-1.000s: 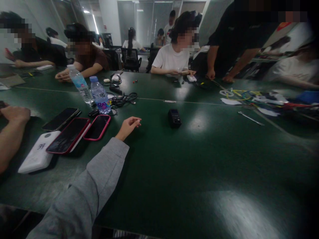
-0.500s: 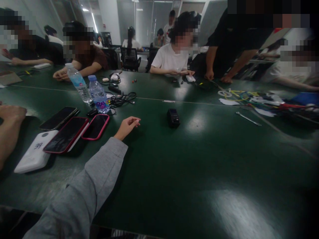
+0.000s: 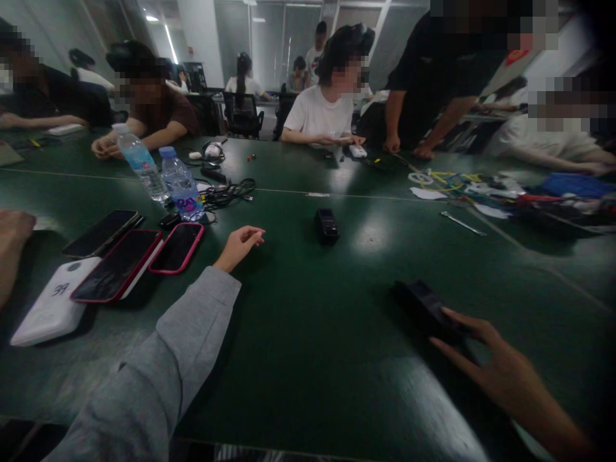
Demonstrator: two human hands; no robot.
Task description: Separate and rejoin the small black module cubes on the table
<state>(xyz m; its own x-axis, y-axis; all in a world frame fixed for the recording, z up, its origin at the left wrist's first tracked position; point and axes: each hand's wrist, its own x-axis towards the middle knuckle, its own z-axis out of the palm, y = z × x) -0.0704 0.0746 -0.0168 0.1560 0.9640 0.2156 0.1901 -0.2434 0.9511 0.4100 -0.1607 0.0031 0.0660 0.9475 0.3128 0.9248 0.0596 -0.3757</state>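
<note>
My left hand (image 3: 239, 242), in a grey sleeve, rests on the dark green table (image 3: 308, 359) with its fingers curled in and thumb against the fingertips; whether anything is in them is too small to see. It lies just right of a red-cased phone (image 3: 176, 248). My right hand (image 3: 500, 372) reaches in from the lower right, its fingers stretched toward a flat black device (image 3: 423, 307) that lies on the table, and its upper fingers grip the device's near end.
A small black box (image 3: 326, 225) sits mid-table. To the left lie several phones, a white power bank (image 3: 45, 309), two water bottles (image 3: 180, 185) and cables (image 3: 228, 190). Another person's forearm (image 3: 12, 247) is at the left edge. Papers and tools (image 3: 462, 186) lie far right; people sit across.
My right hand has come into view from the lower right with the black device, which was not on the table before. The left hand has stayed where it was; the view has shifted slightly.
</note>
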